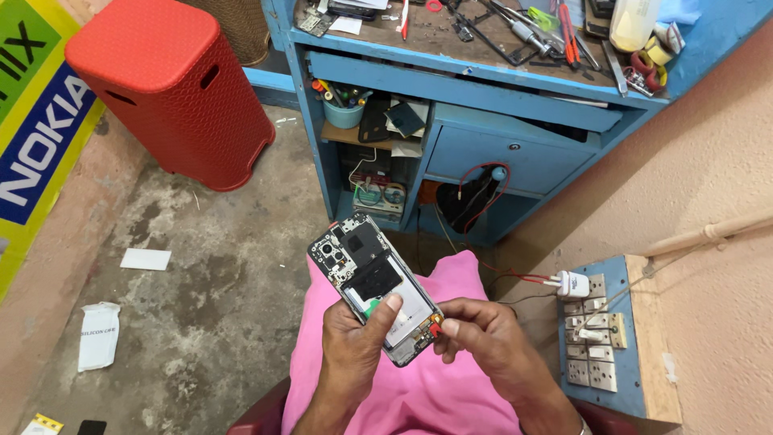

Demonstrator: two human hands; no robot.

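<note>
My left hand (358, 338) holds an opened phone (372, 282) with its back cover off, the circuit board and battery showing; my thumb rests on the battery. My right hand (483, 334) pinches a small red-tipped probe or clip (436, 328) against the phone's lower end. Thin red and black wires (515, 278) run from there toward a white plug (573, 284) on a switchboard. Both hands sit over my lap, which is covered in pink cloth (419, 387).
A blue workbench (483, 97) with tools on top and cluttered shelves stands ahead. A red plastic stool (173, 89) is at the left on the concrete floor, with paper scraps (99, 334) nearby. A blue-and-wood switchboard (600, 338) hangs on the right wall.
</note>
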